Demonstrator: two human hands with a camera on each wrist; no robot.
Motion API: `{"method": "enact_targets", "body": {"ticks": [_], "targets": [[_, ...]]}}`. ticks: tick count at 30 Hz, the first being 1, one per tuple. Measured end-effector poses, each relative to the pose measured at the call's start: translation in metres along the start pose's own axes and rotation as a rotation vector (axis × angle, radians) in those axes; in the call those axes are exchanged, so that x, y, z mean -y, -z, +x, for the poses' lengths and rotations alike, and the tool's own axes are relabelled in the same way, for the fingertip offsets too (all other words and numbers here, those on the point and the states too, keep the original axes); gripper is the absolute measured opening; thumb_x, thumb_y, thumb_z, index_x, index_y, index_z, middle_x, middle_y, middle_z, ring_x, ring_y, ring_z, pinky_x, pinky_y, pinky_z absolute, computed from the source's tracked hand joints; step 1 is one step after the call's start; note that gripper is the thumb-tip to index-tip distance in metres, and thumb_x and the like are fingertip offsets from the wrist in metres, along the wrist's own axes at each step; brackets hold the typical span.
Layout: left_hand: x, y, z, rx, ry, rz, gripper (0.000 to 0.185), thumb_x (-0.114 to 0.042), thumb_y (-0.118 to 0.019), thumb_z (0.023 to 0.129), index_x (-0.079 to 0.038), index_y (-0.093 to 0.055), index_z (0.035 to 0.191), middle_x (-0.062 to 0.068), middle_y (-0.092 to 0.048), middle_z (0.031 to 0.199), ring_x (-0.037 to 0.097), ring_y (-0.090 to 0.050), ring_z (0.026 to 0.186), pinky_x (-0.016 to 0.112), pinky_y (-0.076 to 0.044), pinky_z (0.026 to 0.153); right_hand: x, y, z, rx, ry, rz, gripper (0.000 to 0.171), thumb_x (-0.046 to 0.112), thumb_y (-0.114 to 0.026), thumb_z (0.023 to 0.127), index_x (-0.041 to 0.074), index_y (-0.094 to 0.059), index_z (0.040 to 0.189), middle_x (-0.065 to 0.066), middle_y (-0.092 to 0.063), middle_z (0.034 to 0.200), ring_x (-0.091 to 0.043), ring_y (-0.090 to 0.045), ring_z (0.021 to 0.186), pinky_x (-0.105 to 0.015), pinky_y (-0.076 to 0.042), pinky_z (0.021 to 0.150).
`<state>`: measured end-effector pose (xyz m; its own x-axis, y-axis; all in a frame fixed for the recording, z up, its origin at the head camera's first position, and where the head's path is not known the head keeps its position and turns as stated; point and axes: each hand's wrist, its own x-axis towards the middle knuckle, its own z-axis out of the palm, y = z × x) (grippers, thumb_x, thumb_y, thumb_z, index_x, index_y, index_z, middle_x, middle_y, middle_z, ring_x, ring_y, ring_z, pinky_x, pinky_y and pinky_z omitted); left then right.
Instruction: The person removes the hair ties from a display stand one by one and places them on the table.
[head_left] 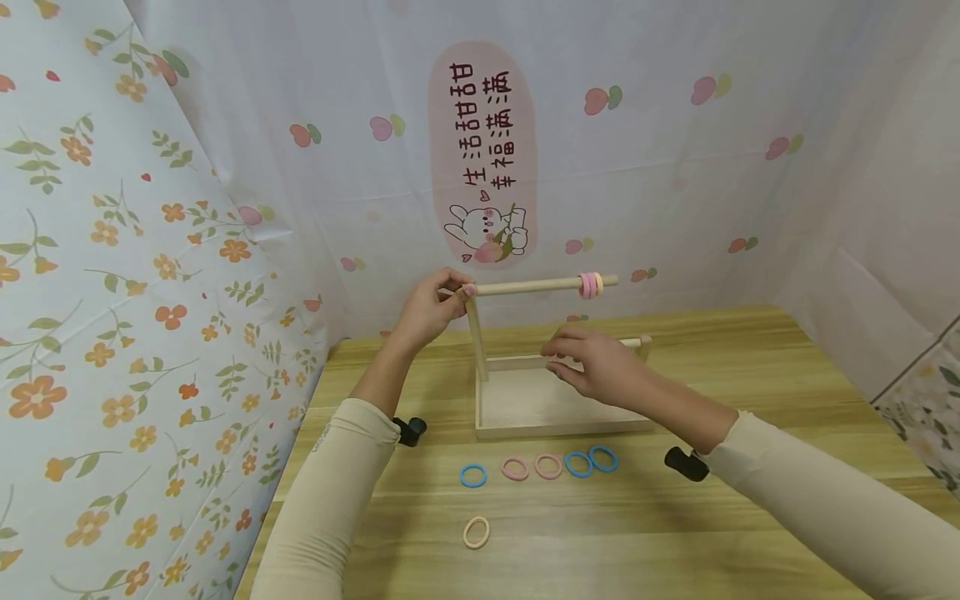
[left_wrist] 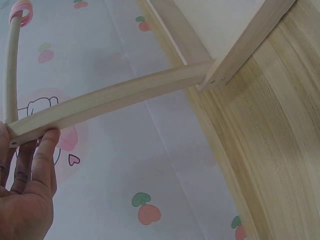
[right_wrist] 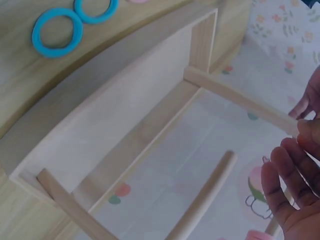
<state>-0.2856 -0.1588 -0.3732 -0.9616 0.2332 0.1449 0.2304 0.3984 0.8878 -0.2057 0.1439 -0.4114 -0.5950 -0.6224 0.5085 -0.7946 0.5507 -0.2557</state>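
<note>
A wooden rack stands on the table, its shallow tray (head_left: pixel 555 429) at the base. At the upper left, my left hand (head_left: pixel 437 310) pinches the top of the left post (head_left: pixel 477 342), where a wooden rod (head_left: pixel 528 286) reaches out to the right. Pink rings (head_left: pixel 586 286) and a yellowish ring (head_left: pixel 598 284) hang near the rod's far end. My right hand (head_left: pixel 596 362) hovers over the tray, fingers loosely bent and holding nothing. Beyond it, a second rod (right_wrist: pixel 205 192) with a free end shows in the right wrist view; my right hand partly hides it in the head view.
In front of the tray lie a blue ring (head_left: pixel 473 476), two pink rings (head_left: pixel 515 468) and two more blue rings (head_left: pixel 578 464). A yellow ring (head_left: pixel 476 532) lies nearer. Patterned cloth (head_left: pixel 360 208) hangs behind and at the left.
</note>
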Motion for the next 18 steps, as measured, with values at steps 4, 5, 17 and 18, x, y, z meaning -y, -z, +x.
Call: {"method": "enact_targets", "body": {"ticks": [4,5,17,18], "targets": [[0.0,0.0,0.0,-0.003,-0.005,0.002,0.028,-0.03,-0.067,0.113,-0.01,-0.072,0.133,0.014,-0.068,0.125,0.034,-0.075,0.118,0.046,-0.066,0.103,-0.003,0.005,0.001,-0.039,0.016,-0.026,0.015,0.001,-0.083,0.097,0.004,-0.081,0.111,-0.009,-0.076,0.105,-0.023,-0.074,0.085,-0.035,-0.062,0.07],[0.0,0.0,0.0,-0.004,-0.006,0.003,0.028,-0.029,-0.067,0.113,-0.01,-0.072,0.133,0.014,-0.068,0.124,0.034,-0.075,0.118,0.046,-0.066,0.103,-0.005,0.006,0.001,-0.049,0.02,-0.032,0.016,0.0,-0.084,0.096,0.004,-0.081,0.111,-0.008,-0.076,0.105,-0.024,-0.075,0.086,-0.036,-0.063,0.071],[0.0,-0.001,0.0,-0.006,-0.005,0.007,0.028,-0.03,-0.067,0.112,-0.011,-0.072,0.132,0.013,-0.069,0.124,0.033,-0.076,0.117,0.042,-0.067,0.099,-0.023,0.019,0.006,-0.209,0.121,-0.203,0.025,-0.007,-0.088,0.087,0.0,-0.079,0.11,-0.013,-0.075,0.108,-0.033,-0.074,0.098,-0.044,-0.066,0.081],[0.0,-0.001,0.0,-0.007,-0.006,0.009,0.028,-0.03,-0.068,0.112,-0.011,-0.072,0.132,0.013,-0.069,0.124,0.033,-0.076,0.117,0.042,-0.067,0.099,-0.026,0.02,0.006,-0.224,0.128,-0.216,0.026,-0.008,-0.088,0.087,-0.001,-0.079,0.11,-0.014,-0.075,0.109,-0.034,-0.074,0.099,-0.046,-0.066,0.083]]}}
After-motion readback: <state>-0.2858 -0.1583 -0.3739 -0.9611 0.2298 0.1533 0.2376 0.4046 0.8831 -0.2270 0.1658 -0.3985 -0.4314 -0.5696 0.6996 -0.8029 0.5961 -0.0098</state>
